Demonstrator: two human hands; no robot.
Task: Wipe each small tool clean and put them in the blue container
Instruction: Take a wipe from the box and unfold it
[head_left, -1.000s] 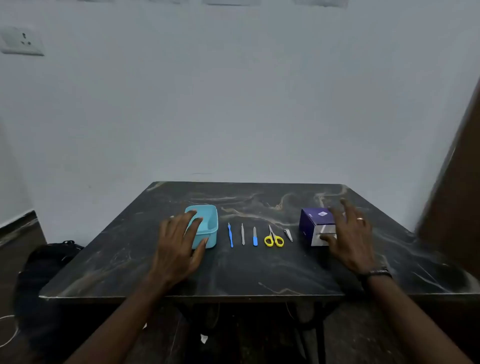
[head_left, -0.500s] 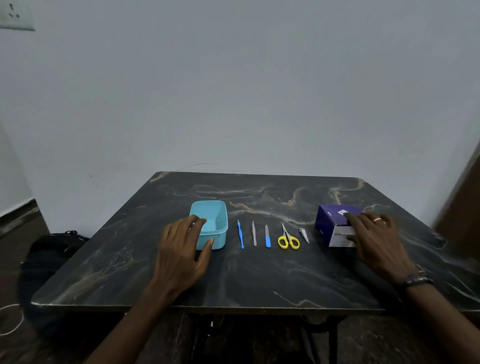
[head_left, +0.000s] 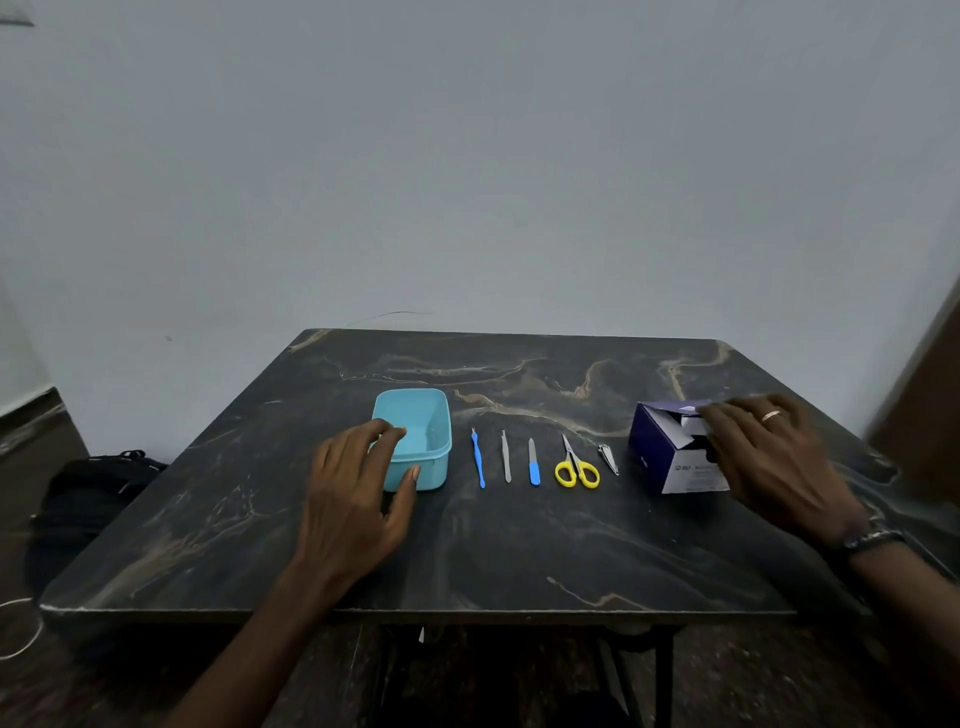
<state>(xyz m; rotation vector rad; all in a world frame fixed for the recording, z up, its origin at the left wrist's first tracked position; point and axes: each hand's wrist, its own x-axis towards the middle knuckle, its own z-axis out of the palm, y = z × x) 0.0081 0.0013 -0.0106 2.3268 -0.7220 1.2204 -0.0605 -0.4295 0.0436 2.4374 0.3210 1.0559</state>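
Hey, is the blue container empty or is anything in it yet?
Empty: the blue container shows only bare floor.

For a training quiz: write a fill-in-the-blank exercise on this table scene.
1. The scissors have ____ handles.
2. The left hand touches the blue ____.
3. The right hand is at the open purple ____.
4. ____ small tools lie in a row on the table.

Missing words: yellow; container; box; five

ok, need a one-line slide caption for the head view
Left hand steadies the blue container, right hand opens the purple box; five small tools lie between them.
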